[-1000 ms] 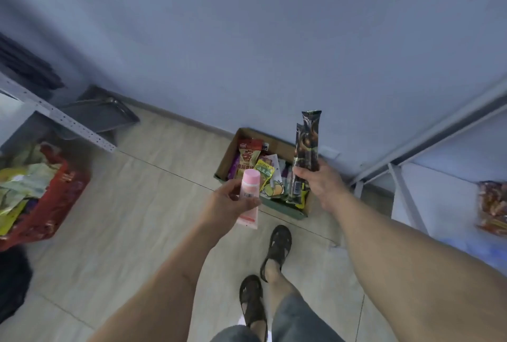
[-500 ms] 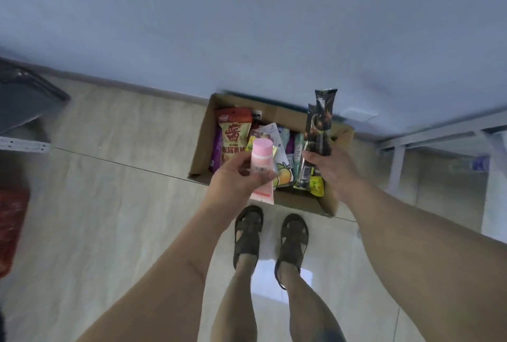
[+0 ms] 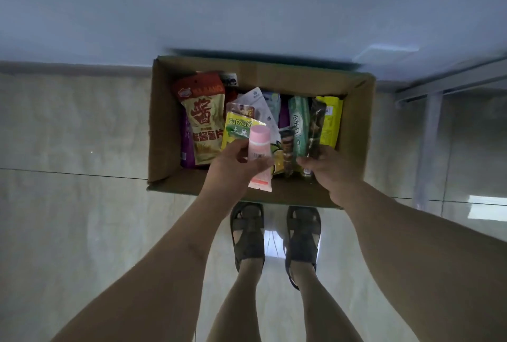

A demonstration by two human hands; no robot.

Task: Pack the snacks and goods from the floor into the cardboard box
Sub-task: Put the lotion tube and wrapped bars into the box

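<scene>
An open cardboard box (image 3: 162, 122) stands on the floor against the wall, right in front of my feet. It holds several snack packs: a red-and-cream chip bag (image 3: 203, 119), a yellow-green pack (image 3: 238, 129), a green pack (image 3: 299, 125) and a yellow pack (image 3: 330, 122). My left hand (image 3: 233, 169) grips a pink tube (image 3: 258, 159) over the box's near edge. My right hand (image 3: 329, 169) holds a long dark snack pack (image 3: 316, 127), its far end lowered into the box between the green and yellow packs.
Pale tiled floor (image 3: 71, 204) spreads to the left of the box. A grey metal rack leg (image 3: 428, 147) and rail stand to the right. My two sandalled feet (image 3: 248, 232) are just behind the box. The wall rises beyond it.
I have stepped up to the box and now look straight down into it. My right hand lowered the dark pack from upright down into the box. My left hand keeps the pink tube.
</scene>
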